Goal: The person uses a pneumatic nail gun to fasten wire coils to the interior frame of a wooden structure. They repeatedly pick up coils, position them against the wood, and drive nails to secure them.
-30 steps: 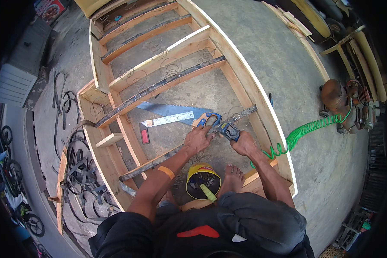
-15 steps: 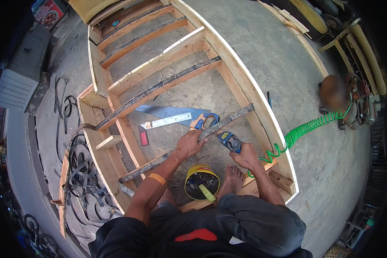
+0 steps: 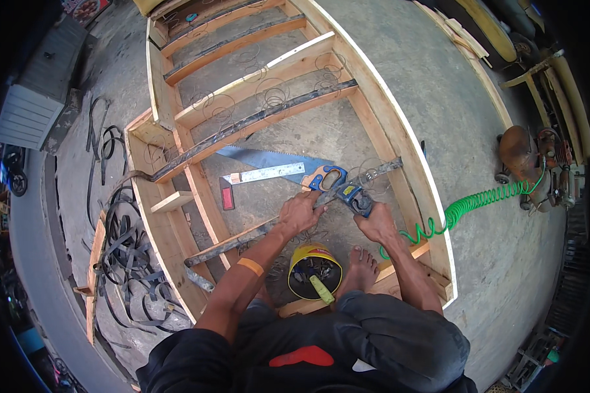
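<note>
In my right hand (image 3: 377, 223) is a blue staple gun (image 3: 354, 198), with its nose down against the dark strap (image 3: 385, 169) that runs along the top of the nearest wooden slat (image 3: 216, 251). My left hand (image 3: 299, 212) is closed over the same strapped slat, just left of the gun. Thin wire spring coils (image 3: 372, 171) sit by the slat's right part. Beyond my left hand, a handsaw (image 3: 252, 157) lies on the floor inside the wooden frame (image 3: 413, 124), with a metal try square (image 3: 272, 171) over its blade.
A yellow bucket (image 3: 291, 259) with small tools and a light green handle stands between my feet. A green coiled air hose (image 3: 482, 203) stretches right to a rusty compressor (image 3: 518, 147). Black rubber straps (image 3: 128, 252) lie heaped on the left. More spring coils (image 3: 275, 97) rest on the farther slats.
My right hand has brought the staple gun up and left, from beside the slat onto its strap. My left hand stays on the slat. The whole view has shifted slightly.
</note>
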Demonstrator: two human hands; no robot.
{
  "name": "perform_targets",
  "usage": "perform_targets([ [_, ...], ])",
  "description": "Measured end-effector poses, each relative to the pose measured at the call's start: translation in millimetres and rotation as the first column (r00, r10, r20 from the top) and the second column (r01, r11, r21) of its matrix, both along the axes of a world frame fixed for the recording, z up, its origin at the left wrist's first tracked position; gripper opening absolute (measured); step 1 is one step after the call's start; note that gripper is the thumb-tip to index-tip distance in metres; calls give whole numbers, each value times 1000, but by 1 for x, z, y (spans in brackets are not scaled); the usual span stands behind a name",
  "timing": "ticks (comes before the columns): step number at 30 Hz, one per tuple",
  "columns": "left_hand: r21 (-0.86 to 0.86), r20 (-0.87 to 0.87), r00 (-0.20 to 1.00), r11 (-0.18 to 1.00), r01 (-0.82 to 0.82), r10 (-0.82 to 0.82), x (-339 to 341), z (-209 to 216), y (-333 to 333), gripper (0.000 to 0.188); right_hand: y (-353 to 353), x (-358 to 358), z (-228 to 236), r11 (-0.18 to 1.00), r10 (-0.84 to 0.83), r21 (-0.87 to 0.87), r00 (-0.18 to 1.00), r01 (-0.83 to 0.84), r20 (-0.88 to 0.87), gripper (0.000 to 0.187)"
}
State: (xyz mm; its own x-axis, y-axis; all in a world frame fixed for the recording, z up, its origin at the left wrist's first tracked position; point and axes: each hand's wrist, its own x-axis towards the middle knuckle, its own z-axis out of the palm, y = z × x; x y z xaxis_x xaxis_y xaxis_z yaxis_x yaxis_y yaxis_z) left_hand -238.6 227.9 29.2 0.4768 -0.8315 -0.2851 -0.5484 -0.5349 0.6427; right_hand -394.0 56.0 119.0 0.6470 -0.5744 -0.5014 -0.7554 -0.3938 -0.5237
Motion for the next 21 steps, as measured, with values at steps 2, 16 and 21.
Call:
perform_targets([
  [2, -33, 16, 1000, 999, -7, 8, 4, 1, -3, 50, -5, 1, -5, 1000, 18, -23, 999, -19, -50, 43],
  [16, 0, 7, 1000, 1000, -7, 7, 2, 4, 0, 51, 10, -6, -5, 999, -13, -38, 990, 19, 138, 38],
  [21, 5, -14, 1000, 1000, 6, -6, 3, 2, -5, 55, 2, -4, -13, 996, 42, -82, 997, -36, 63, 34],
])
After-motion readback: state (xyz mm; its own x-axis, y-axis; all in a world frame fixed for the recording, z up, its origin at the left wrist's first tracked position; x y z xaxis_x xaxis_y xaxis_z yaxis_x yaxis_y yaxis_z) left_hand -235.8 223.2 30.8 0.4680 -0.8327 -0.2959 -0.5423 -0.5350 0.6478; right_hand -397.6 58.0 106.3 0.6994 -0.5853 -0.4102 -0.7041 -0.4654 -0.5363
